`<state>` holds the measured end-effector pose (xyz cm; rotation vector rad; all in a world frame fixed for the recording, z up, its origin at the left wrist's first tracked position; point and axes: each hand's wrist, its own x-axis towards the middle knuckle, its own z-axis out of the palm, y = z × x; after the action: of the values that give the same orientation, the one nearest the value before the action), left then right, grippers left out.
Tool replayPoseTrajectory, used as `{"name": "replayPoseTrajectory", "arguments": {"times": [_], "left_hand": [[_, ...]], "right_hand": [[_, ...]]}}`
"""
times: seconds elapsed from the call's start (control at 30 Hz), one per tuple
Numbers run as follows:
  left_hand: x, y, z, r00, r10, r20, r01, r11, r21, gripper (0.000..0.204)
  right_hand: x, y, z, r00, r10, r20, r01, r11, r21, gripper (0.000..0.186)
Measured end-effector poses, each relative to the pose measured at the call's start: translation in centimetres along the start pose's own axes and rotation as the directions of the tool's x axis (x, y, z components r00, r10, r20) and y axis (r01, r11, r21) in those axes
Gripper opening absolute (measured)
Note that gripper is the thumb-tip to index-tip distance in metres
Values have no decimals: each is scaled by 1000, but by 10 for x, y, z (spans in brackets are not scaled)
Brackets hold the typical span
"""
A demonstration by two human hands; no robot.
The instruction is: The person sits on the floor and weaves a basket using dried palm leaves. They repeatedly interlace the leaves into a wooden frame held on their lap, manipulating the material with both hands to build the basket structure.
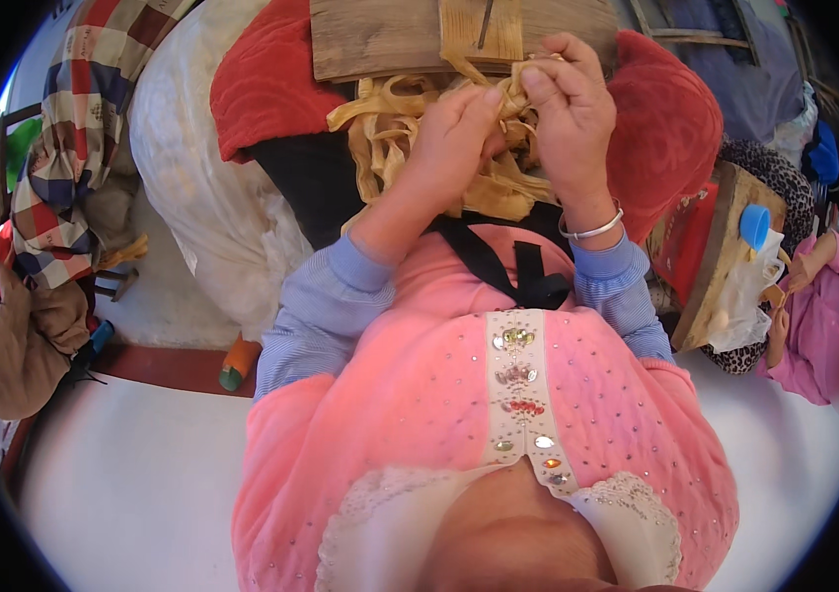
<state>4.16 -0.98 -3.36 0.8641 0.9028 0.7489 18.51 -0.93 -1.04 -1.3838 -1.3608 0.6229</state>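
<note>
My left hand (pixel 454 138) and my right hand (pixel 577 109) meet over my lap, just short of a wooden board. Between their closed fingers is a twisted, flat tan strip (pixel 512 91), gripped by both; part of it is hidden by the fingers. A loose heap of similar tan strips (pixel 380 148) lies beneath my hands on black cloth. On the board (pixel 375 44), a smaller, paler wood block (pixel 459 30) carries a thin dark metal rod (pixel 485 22). A silvery bracelet (pixel 597 227) circles my right wrist.
Red cushioned cloth (pixel 266 84) flanks the board on both sides. A white plastic-covered bulk (pixel 197 187) stands to the left. At the right, another person's hands (pixel 802 271) are near a wooden box (pixel 721 266) with a blue cap (pixel 755 227) and a clear bag (pixel 740 306).
</note>
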Motion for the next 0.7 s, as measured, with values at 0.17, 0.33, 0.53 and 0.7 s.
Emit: {"name": "replayPoseTrajectory", "arguments": {"times": [0.17, 0.33, 0.53, 0.7], "left_hand": [[-35, -9, -22, 960, 278, 35, -267, 868, 418, 16], [-24, 27, -29, 879, 423, 221, -389, 366, 846, 11], [10, 42, -44, 900, 31, 435, -230, 881, 414, 24], [36, 38, -51, 931, 54, 362, -176, 934, 312, 24]], "right_hand": [[-4, 28, -5, 973, 174, 154, -220, 904, 367, 17], [34, -6, -32, 913, 45, 406, -74, 996, 55, 28], [52, -17, -38, 483, 309, 819, -273, 942, -195, 19], [49, 13, -46, 684, 319, 656, -438, 899, 20, 17]]}}
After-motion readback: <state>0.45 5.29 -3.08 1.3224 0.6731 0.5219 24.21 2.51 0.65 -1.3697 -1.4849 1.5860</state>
